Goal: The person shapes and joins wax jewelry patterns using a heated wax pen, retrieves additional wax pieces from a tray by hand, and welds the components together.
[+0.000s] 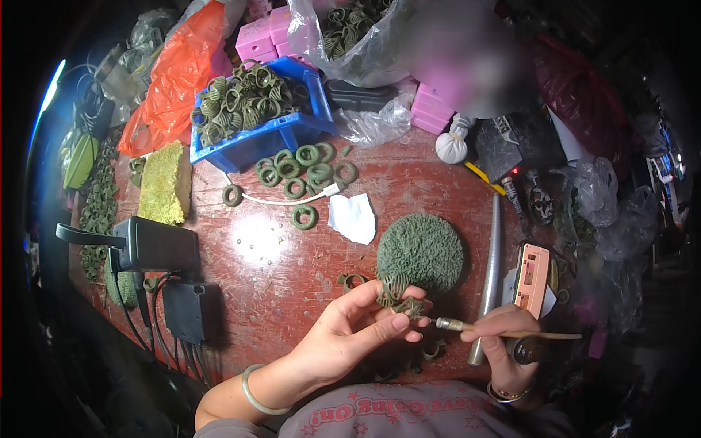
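My left hand (339,334) is closed, with a ribbed green ring (395,286) pinched in its fingers. A second domed part of the greenish piece, or another ring, shows beside the thumb tip. In my right hand (504,339) lies a slim brush (544,335) with a wooden handle and a metal ferrule. Its dark tip points left and comes close to the ring; whether it touches is hard to see. Just beyond my left fingers sits a round, rough green pad (420,252), and another ring (355,280) lies at its left edge.
A blue bin (255,142) heaped with ribbed rings stands at the back left. Smooth green rings (294,175) lie before it. A tapered metal ring mandrel (491,285) and a phone (532,277) are on the right. Black boxes with cables (191,310) stand left.
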Motion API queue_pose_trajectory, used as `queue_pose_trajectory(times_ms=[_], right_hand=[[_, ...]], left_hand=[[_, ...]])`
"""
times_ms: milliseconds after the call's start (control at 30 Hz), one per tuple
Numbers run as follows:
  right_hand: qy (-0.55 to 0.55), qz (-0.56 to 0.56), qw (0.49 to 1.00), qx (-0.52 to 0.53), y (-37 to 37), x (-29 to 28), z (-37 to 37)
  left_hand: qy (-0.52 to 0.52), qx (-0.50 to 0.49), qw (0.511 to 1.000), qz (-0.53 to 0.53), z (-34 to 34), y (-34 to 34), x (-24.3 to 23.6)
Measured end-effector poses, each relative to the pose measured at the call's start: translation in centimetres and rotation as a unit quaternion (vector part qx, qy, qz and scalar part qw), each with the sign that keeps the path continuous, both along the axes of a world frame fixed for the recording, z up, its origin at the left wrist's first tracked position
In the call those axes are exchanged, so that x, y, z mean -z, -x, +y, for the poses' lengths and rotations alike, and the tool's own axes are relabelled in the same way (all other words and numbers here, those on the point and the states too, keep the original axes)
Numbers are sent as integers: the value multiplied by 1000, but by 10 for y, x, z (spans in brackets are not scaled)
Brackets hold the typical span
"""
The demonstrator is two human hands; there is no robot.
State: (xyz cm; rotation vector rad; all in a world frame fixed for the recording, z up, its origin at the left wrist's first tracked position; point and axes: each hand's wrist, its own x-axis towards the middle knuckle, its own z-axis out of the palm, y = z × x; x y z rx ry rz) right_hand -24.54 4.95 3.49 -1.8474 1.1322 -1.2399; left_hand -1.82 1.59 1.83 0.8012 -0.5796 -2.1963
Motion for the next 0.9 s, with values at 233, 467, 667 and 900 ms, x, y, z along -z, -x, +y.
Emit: queue_pose_trajectory(times_ms=[233, 467, 667, 900], right_hand=[[-95, -64, 993, -32, 6, -12, 7], [-63, 33, 996, 56, 1, -1, -6], [5, 125, 991, 55, -7, 9, -10], [-24, 193, 980, 37, -3, 5, -7]], left_hand=[[12, 8, 999, 33, -3, -5, 4], [23, -47, 997, 61, -3, -13, 6], [36, -99, 994, 32, -8, -17, 9], [32, -97, 995, 12, -7, -18, 7]])
